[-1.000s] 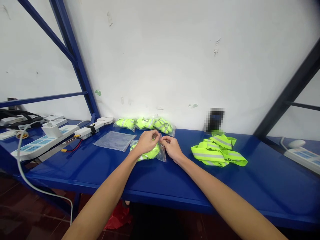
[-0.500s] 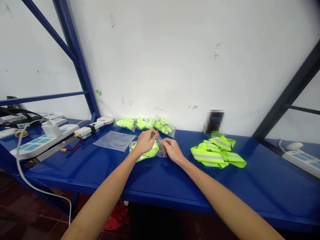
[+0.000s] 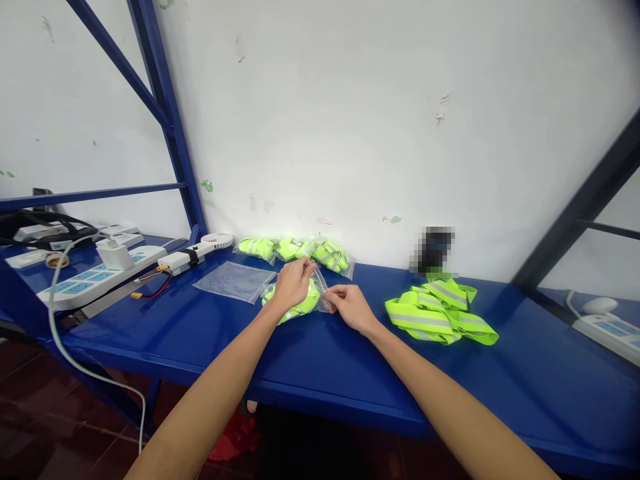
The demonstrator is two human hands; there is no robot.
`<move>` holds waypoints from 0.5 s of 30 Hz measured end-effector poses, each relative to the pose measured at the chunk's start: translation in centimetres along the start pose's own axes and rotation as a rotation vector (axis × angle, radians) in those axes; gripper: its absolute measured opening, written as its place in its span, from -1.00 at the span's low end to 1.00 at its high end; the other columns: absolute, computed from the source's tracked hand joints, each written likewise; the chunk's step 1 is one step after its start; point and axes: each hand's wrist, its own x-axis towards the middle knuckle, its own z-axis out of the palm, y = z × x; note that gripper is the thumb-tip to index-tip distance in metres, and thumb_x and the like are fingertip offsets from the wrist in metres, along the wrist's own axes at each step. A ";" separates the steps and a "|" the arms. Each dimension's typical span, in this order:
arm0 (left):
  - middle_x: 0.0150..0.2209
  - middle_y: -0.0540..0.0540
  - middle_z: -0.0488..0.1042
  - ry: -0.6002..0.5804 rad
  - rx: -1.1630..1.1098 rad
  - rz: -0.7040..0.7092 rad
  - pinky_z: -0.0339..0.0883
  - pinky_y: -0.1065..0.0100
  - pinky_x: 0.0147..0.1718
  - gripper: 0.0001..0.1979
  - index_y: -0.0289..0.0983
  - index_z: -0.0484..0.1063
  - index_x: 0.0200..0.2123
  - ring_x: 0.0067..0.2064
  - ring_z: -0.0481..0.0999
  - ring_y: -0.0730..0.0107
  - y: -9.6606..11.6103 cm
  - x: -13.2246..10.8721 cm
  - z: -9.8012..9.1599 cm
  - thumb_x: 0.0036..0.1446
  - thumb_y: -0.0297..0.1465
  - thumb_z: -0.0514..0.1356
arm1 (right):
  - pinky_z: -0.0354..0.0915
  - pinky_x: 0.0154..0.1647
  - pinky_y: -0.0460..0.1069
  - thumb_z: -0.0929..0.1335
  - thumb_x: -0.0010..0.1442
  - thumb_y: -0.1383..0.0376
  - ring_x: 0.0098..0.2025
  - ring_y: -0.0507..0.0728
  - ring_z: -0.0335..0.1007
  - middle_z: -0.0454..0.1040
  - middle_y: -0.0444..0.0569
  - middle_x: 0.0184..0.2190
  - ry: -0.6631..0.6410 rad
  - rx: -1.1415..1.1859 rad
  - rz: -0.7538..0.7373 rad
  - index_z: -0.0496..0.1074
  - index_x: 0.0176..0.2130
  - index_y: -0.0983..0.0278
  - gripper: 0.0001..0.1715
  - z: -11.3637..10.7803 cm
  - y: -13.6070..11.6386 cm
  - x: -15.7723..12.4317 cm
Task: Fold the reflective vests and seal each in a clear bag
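A clear plastic bag (image 3: 320, 283) with a neon-yellow reflective strap (image 3: 303, 308) bunched inside lies on the blue table. My left hand (image 3: 295, 285) pinches the far end of the bag's open-looking edge and covers part of the strap. Lower along that same edge, the fingertips of my right hand (image 3: 351, 307) are closed on the plastic. A flat clear bag (image 3: 233, 281) rests left of my hands. To the right sits a loose pile of neon-yellow straps with silver stripes (image 3: 435, 313).
Several filled bags (image 3: 333, 257) line the wall behind my hands. On the left are a white handheld fan (image 3: 217, 240), a cabled white device (image 3: 181, 260) and a power strip (image 3: 103, 277). A pixelated dark object (image 3: 434, 250) stands behind the straps; another power strip (image 3: 613, 332) is far right.
My right hand has slid down the bag's edge, toward its near corner. My left hand keeps its pinch at the far end. The whole view has shifted slightly.
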 end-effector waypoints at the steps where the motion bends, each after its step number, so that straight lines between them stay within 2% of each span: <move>1: -0.41 -0.05 0.48 0.002 0.002 0.000 0.15 0.35 -0.37 -0.72 -0.22 0.38 -0.36 -0.38 0.43 0.30 0.0 0.0 0.0 0.28 -0.23 -0.03 | 0.24 -0.48 -0.08 0.31 0.09 0.19 -0.58 0.01 0.27 0.44 -0.10 -0.60 0.000 -0.017 -0.004 0.46 -0.49 0.32 -0.73 0.0 -0.1 -0.1; 7: -0.40 -0.06 0.50 0.000 0.005 -0.009 0.16 0.35 -0.37 -0.73 -0.22 0.40 -0.35 -0.37 0.44 0.30 0.0 0.1 0.1 0.28 -0.24 -0.01 | 0.24 -0.46 -0.08 0.29 0.14 0.18 -0.58 0.02 0.29 0.43 -0.12 -0.61 -0.017 -0.081 -0.028 0.44 -0.49 0.31 -0.70 -0.2 -0.4 -0.2; 15: -0.40 -0.06 0.50 0.008 -0.012 0.002 0.19 0.34 -0.34 -0.74 -0.22 0.39 -0.35 -0.35 0.46 0.28 0.0 0.1 0.0 0.27 -0.26 -0.01 | 0.23 -0.43 -0.08 0.25 0.18 0.23 -0.54 0.04 0.34 0.46 -0.10 -0.57 0.055 -0.267 -0.049 0.37 -0.45 0.28 -0.76 0.7 -0.8 -0.3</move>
